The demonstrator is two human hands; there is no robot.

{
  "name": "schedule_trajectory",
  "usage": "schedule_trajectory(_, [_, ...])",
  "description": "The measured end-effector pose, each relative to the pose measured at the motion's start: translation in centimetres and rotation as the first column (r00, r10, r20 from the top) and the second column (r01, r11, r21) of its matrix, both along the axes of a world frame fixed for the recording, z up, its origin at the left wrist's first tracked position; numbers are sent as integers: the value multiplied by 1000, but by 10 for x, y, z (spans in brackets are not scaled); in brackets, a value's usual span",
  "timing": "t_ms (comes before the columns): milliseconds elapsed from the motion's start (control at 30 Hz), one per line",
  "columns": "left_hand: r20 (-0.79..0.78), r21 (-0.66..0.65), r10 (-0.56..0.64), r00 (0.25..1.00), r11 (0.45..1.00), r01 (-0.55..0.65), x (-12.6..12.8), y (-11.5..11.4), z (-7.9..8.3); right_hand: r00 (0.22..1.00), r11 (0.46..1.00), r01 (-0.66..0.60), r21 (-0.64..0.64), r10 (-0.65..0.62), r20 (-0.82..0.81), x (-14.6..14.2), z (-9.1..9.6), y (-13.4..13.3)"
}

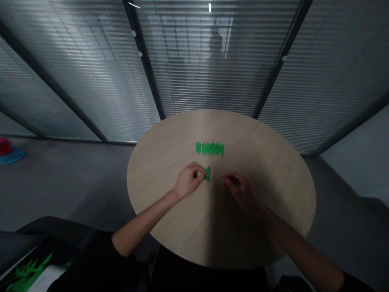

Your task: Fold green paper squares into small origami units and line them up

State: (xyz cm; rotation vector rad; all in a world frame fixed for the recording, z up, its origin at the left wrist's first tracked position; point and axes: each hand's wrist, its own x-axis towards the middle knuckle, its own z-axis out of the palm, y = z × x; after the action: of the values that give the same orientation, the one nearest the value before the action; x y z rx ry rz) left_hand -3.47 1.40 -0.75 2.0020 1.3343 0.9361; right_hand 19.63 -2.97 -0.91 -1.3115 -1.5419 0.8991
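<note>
A round light wooden table (267, 178) stands in front of me. My left hand (189, 180) rests on it with its fingers pinched on a small green folded paper piece (207, 173). A short way to the right, my right hand (240, 189) lies on the table with its fingers curled loosely; I see nothing in it. Beyond both hands, a row of several green folded paper pieces (210, 148) lies side by side near the middle of the table.
Glass walls with horizontal blinds and dark frames (146, 65) rise just behind the table. A red and blue object (8, 151) sits on the grey floor at far left. A dark surface with a green print (33, 269) lies at lower left.
</note>
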Motion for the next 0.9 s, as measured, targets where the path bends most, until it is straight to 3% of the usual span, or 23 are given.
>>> schedule_trajectory(200, [44, 12, -31, 999, 999, 31, 0, 5, -2, 998, 1000, -28, 9, 27, 58, 1, 0, 3])
schedule_trajectory(400, [235, -85, -173, 956, 977, 198, 11, 0, -7, 989, 991, -108, -80, 99, -109, -2, -6, 7])
schedule_trajectory(633, [400, -236, -227, 888, 910, 340, 19, -17, 7, 963, 978, -182, -103, 157, -218, -6, 0, 1])
schedule_trajectory(767, [426, -166, -238, 873, 928, 334, 20, -23, 15, 954, 972, -211, -100, 182, -240, -5, 5, -4])
schedule_trajectory(900, [517, -266, -196, 833, 888, 374, 22, -29, 20, 943, 974, -220, -62, 196, -268, -5, 8, -9])
